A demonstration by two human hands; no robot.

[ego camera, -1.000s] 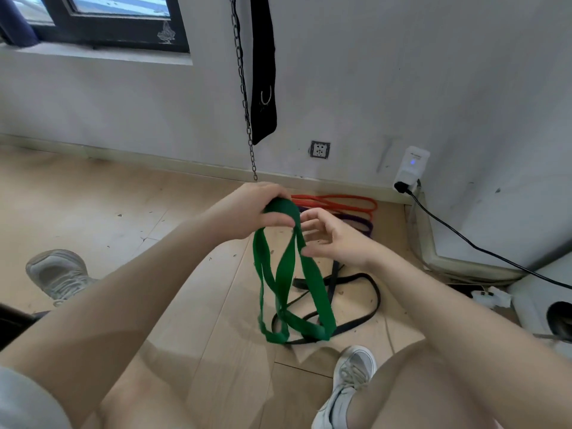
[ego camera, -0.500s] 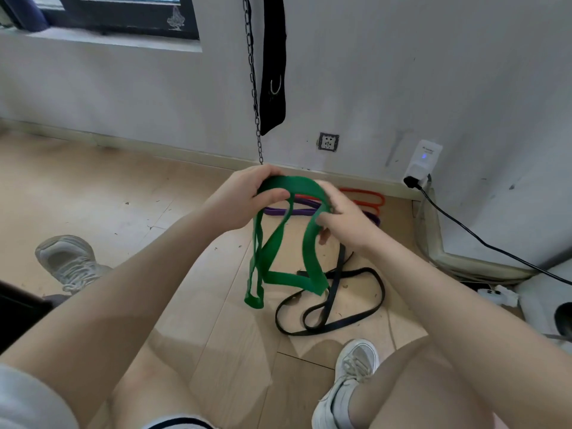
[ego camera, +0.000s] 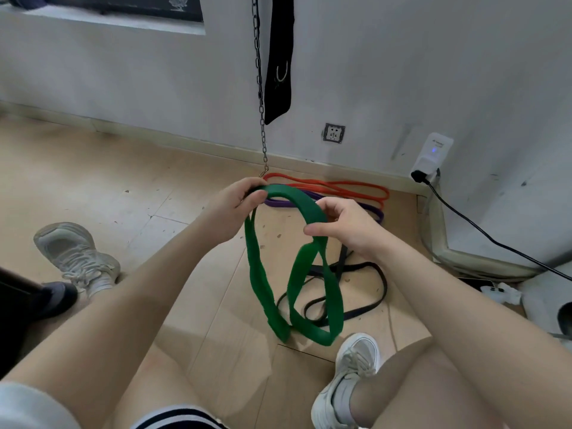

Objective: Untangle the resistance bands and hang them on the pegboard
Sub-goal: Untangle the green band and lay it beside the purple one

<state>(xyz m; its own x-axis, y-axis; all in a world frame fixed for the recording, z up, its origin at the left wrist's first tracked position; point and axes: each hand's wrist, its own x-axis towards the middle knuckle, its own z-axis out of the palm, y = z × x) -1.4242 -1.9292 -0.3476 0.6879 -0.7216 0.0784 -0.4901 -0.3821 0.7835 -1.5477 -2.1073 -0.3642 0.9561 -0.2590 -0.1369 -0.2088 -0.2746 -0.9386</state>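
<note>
A wide green resistance band (ego camera: 297,202) arches between my two hands above the floor. My left hand (ego camera: 233,209) grips its left end. My right hand (ego camera: 343,224) pinches it at the right, where the band twists and crosses itself. Two green loops hang down to just above my right shoe. On the floor beneath lies a tangled black band (ego camera: 368,292). Against the skirting lie an orange band (ego camera: 340,188) and a purple band (ego camera: 368,209). No pegboard is in view.
A metal chain (ego camera: 259,88) and a black strap (ego camera: 278,63) hang down the wall ahead. A white plug adapter (ego camera: 431,156) with a black cable (ego camera: 495,243) sits at the right. My shoes (ego camera: 356,366) stand on the wooden floor; small white things lie at far right.
My hands have spread apart, opening the green band into a wider arch. The hanging loops have swung and untwisted partly. The view has tipped down toward the floor.
</note>
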